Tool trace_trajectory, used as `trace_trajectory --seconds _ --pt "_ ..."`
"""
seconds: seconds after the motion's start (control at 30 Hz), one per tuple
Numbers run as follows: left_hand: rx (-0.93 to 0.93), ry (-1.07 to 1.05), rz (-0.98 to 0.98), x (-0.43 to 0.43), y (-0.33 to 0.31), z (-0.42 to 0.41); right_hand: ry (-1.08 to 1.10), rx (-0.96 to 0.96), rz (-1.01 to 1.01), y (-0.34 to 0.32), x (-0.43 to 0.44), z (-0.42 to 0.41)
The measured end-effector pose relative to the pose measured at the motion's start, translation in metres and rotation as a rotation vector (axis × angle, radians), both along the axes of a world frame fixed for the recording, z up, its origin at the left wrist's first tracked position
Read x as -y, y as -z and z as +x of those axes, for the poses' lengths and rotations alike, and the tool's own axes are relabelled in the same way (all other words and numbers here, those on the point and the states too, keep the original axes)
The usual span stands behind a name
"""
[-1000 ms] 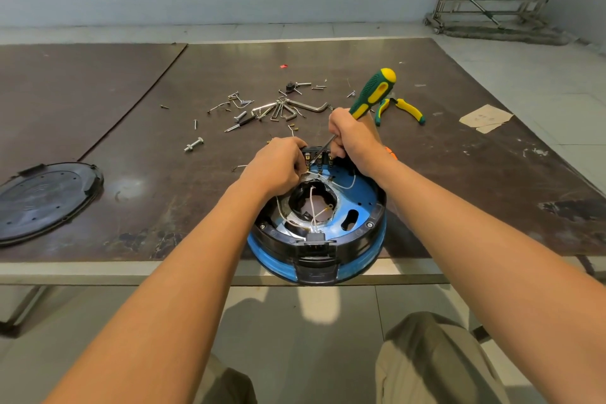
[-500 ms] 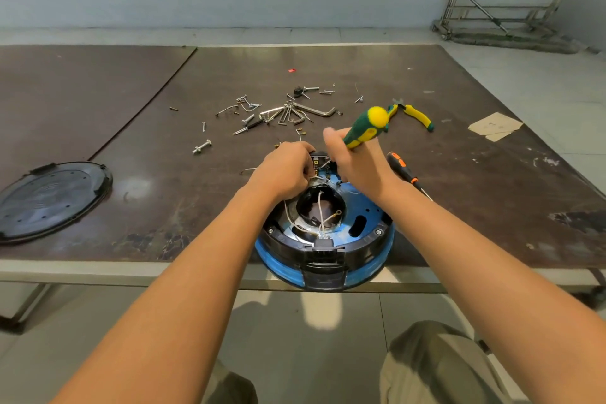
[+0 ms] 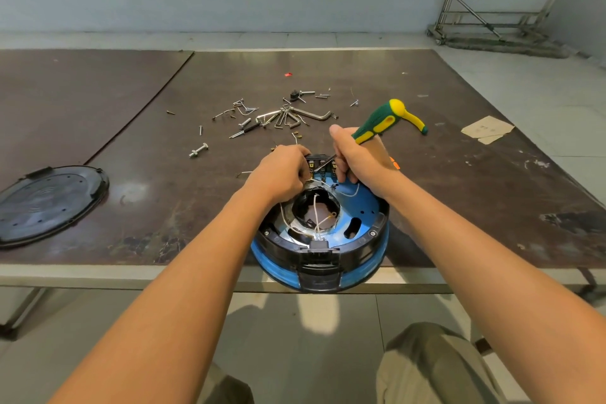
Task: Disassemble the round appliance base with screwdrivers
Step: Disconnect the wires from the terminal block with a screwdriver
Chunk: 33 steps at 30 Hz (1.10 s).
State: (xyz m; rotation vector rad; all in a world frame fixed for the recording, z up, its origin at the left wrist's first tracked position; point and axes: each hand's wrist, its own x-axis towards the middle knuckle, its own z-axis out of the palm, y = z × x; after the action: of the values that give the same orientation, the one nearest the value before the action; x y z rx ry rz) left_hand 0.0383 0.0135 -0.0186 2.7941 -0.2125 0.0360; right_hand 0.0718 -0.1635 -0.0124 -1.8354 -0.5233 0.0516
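Note:
The round blue and black appliance base (image 3: pixel 360 207) lies open at the table's near edge, white wires showing in its middle. My right hand (image 3: pixel 357 157) grips a green and yellow screwdriver (image 3: pixel 377 121); its shaft slants down-left to a black terminal block (image 3: pixel 319 162) at the base's far rim. My left hand (image 3: pixel 282 170) is closed on that far rim beside the block, fingers curled around the wires there. What the fingertips pinch is hidden.
A black round cover (image 3: pixel 49 200) lies at the left. Loose screws, bolts and hex keys (image 3: pixel 278 116) are scattered beyond the base. Yellow-handled pliers (image 3: pixel 416 121) and an orange-tipped tool (image 3: pixel 395 163) sit behind my right hand. A paper scrap (image 3: pixel 487 129) lies far right.
The screwdriver handle has tilted back toward the upper right after swinging closer to me. Both hands stay at the terminal block.

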Motion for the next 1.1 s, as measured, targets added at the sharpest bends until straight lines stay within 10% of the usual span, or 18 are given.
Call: trace_trajectory --seconds 0.53,1.1 --pt "0.048 -0.034 -0.013 -0.001 0.005 0.001 -0.095 0.258 -0.367 -0.001 -0.004 -0.019" --pt "-0.004 -0.013 0.004 -0.002 0.002 0.002 0.072 0.032 -0.063 0.004 -0.002 -0.005"
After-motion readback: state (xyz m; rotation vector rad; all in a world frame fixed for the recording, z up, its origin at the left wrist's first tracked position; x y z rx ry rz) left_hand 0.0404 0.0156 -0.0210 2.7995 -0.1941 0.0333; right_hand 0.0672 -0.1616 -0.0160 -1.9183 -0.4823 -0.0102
